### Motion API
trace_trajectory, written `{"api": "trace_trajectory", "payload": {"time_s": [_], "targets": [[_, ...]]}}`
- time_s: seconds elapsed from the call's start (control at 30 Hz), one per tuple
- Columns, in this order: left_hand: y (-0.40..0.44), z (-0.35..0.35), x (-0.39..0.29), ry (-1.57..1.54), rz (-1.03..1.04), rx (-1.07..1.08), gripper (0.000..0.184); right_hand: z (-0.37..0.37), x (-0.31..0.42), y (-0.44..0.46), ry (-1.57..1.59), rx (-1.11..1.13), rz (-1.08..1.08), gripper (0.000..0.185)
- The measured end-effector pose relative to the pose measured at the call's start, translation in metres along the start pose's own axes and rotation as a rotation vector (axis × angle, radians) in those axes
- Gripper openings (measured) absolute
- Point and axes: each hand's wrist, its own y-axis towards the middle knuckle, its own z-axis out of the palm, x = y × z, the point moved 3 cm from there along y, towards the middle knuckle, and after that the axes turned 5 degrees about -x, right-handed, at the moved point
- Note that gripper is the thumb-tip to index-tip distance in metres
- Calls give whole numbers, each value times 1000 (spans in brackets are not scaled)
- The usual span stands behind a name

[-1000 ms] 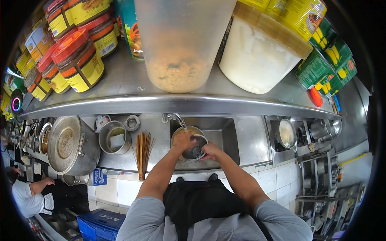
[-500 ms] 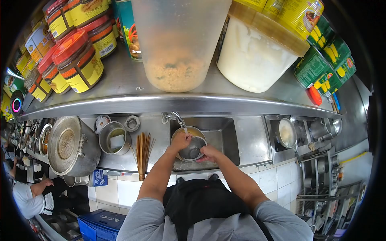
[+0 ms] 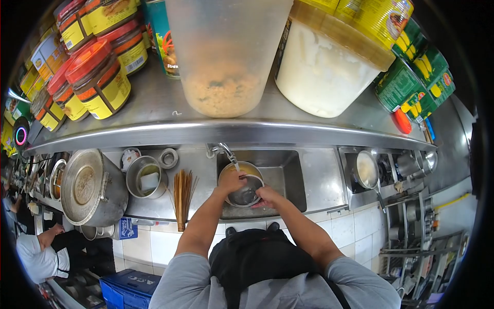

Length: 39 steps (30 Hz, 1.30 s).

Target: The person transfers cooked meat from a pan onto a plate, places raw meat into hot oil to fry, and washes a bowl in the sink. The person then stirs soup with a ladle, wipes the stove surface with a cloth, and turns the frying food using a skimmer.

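A round grey metal bowl [image 3: 246, 194] with a bright rim is tilted inside the sink [image 3: 288, 177]. My right hand [image 3: 267, 196] grips its right rim, thumb on top and fingers underneath. On the upper left rim lies my left hand [image 3: 231, 182], closed against it, with its fingertips partly hidden. Just behind the bowl, another round vessel [image 3: 250, 168] with a yellowish inside shows under the tap [image 3: 225, 152]. Water runs from the tap close to my left fingers.
Left of the sink stand a bundle of thin wooden sticks [image 3: 182, 198], an open pot [image 3: 140, 175] and a big lidded pot [image 3: 87, 180]. A pan [image 3: 366, 170] sits at the right. Overhead, a steel shelf [image 3: 154, 126] carries jars, tubs and cans. A person [image 3: 43, 252] is at far left.
My left hand has shifted slightly right along the bowl's rim, and the bowl has turned a little. The person at far left has moved their arm slightly.
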Motion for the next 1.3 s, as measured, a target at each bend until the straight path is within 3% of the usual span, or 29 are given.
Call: {"api": "trace_trajectory", "payload": {"time_s": [0.1, 0.17, 0.27, 0.4, 0.47, 0.5, 0.57, 0.67, 0.8, 0.87, 0.9, 0.97, 1.0, 1.03, 1.07, 1.13, 1.17, 1.2, 1.27, 1.3], "targets": [[1, 12, 14, -60, 86, 28, 34, 0, -3, 2, 24, 36, 35, 36], [0, 13, 7, -24, 143, -101, 29, 3, -2, 1, 28, 48, 28, 35], [3, 4, 4, -71, 95, 12, 31, 2, 2, -5, 40, 20, 44, 36], [1, 0, -2, -93, 82, -20, 31, 3, 6, -7, 42, 44, 54, 36], [3, -4, -5, 18, 212, -99, 29, 0, 5, -1, 32, 52, 64, 37], [3, -5, -4, 18, 212, -100, 29, -1, 4, 2, 32, 56, 70, 36], [2, -7, 2, -131, 16, 40, 28, 1, 4, 1, 33, 62, 77, 36], [6, -3, 3, -144, 171, -29, 26, 3, 3, -1, 33, 72, 36, 35], [9, 1, 11, -118, 145, 29, 23, 3, 5, 2, -28, 7, 31, 37], [7, 2, 13, -360, 176, -142, 19, 6, 11, -5, -43, -29, 27, 40], [7, 4, 14, -360, 179, -142, 19, 6, 16, -9, -122, -102, -81, 44], [4, -5, 10, -337, -30, -383, 15, 7, 27, -18, -200, -174, -190, 48], [2, -4, 1, -337, -29, -383, 15, 4, 33, -20, -402, -290, -230, 55], [0, 2, -3, -567, -254, -369, 16, 0, 37, -22, -604, -405, -268, 63], [-3, 10, -1, -794, -482, -347, 18, -6, 28, -9, -604, -404, -268, 63], [-3, 22, 11, -964, -576, -355, 18, -19, 16, 15, -1018, -690, -616, 69], [1, 34, 22, -1135, -670, -358, 19, -21, 20, 12, -1018, -691, -616, 69], [8, 42, 43, -1136, -670, -353, 19, -21, 31, 1, -1023, -696, -681, 67], [28, 44, 87, -1490, -604, -354, 15, -24, 47, -15, -1027, -709, -736, 66], [34, 25, 76, -1536, -850, -430, 15, -26, 55, -20, -1058, -699, -830, 68]]}}
